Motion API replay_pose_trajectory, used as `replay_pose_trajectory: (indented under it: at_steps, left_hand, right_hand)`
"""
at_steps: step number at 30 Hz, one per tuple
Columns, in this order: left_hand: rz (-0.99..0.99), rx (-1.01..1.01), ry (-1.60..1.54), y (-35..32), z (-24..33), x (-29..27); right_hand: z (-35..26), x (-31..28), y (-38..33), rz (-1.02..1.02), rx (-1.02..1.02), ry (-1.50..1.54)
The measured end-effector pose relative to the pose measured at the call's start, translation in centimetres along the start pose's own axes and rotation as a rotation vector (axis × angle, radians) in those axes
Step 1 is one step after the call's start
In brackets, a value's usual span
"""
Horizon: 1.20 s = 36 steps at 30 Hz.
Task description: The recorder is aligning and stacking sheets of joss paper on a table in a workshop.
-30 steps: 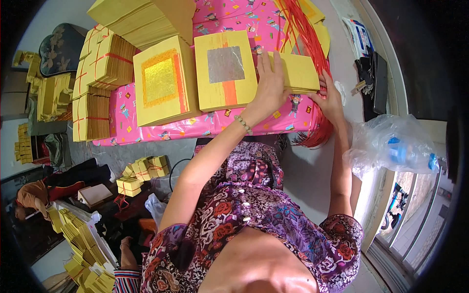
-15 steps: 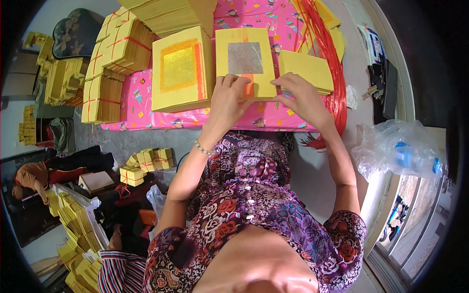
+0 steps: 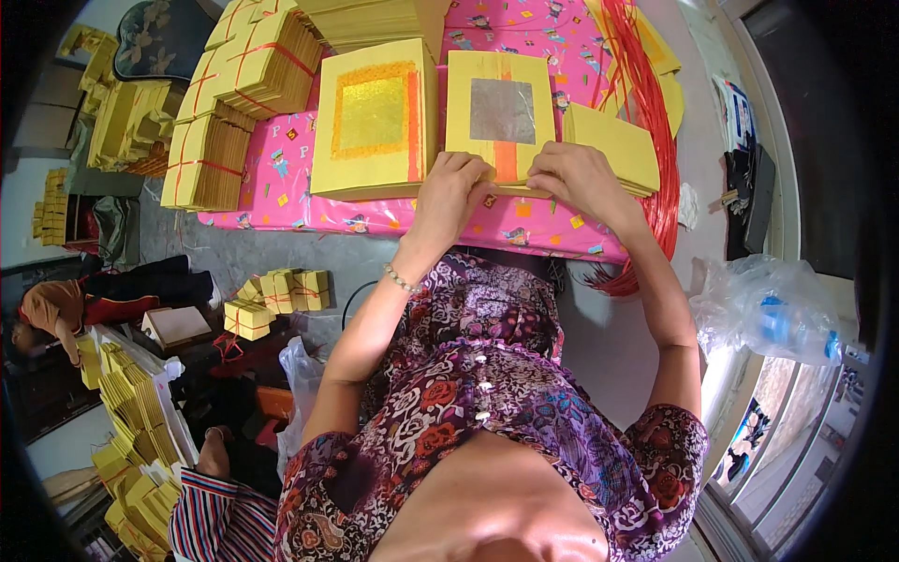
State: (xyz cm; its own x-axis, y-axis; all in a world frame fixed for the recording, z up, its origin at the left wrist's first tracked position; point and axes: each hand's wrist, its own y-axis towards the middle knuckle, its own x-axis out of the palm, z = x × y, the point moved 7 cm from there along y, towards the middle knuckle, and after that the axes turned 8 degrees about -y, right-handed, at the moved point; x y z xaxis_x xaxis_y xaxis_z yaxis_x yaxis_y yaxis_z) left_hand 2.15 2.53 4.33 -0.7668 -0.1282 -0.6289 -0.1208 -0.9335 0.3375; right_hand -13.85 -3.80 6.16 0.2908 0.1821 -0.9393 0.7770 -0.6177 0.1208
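Note:
A stack of yellow paper sheets (image 3: 458, 108), its top sheet bearing a silver foil square and an orange stripe, lies on the pink patterned table cover. My left hand (image 3: 452, 192) is closed at the stack's near left corner, fingertips pinching its near edge. Across the orange stripe, my right hand (image 3: 585, 180) pinches the same edge near the right corner. How many sheets are between my fingers is hidden. Left of it stands a thicker yellow paper stack (image 3: 375, 112) with a gold foil square. A plain yellow stack (image 3: 613, 145) lies just beyond my right hand.
Tied yellow paper bundles (image 3: 206, 164) are piled at the table's left. Red strings (image 3: 660, 159) hang over its right side. A clear plastic bag (image 3: 740, 300) with a blue item is at right. Another person (image 3: 56, 309) and more bundles (image 3: 281, 290) are at lower left.
My right fingers have come inward from the stack's right corner and closed on its near edge. My left hand has slid toward the left corner. The whole view has shifted slightly.

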Motion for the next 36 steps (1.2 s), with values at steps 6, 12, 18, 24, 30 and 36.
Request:
replay_pose_trajectory:
  at_steps: [6,12,18,24,30,36]
  left_hand:
    - [0.070,0.034,-0.022,-0.2,-0.1,0.1]
    - [0.068,0.024,-0.012,0.1,-0.4,0.3]
    - [0.086,0.037,0.013,0.4,-0.2,0.3]
    - [0.128,0.045,0.114,0.4,0.1,0.7]
    - [0.060,0.020,0.210,1.2,0.4,1.0]
    - [0.284,0.200,0.258,2.3,4.2,-1.6]
  right_hand:
    - [0.2,0.0,0.2,-0.042,0.041,-0.011]
    - [0.9,0.1,0.4,-0.043,0.082,0.030]
    - [1.2,0.2,0.4,-0.015,0.082,0.029]
    - [-0.8,-0.1,-0.6,0.115,-0.010,-0.091]
    - [-0.4,-0.2,0.2,0.148,-0.047,-0.165]
    - [4.3,-2.1,4.0,0.005,0.069,0.061]
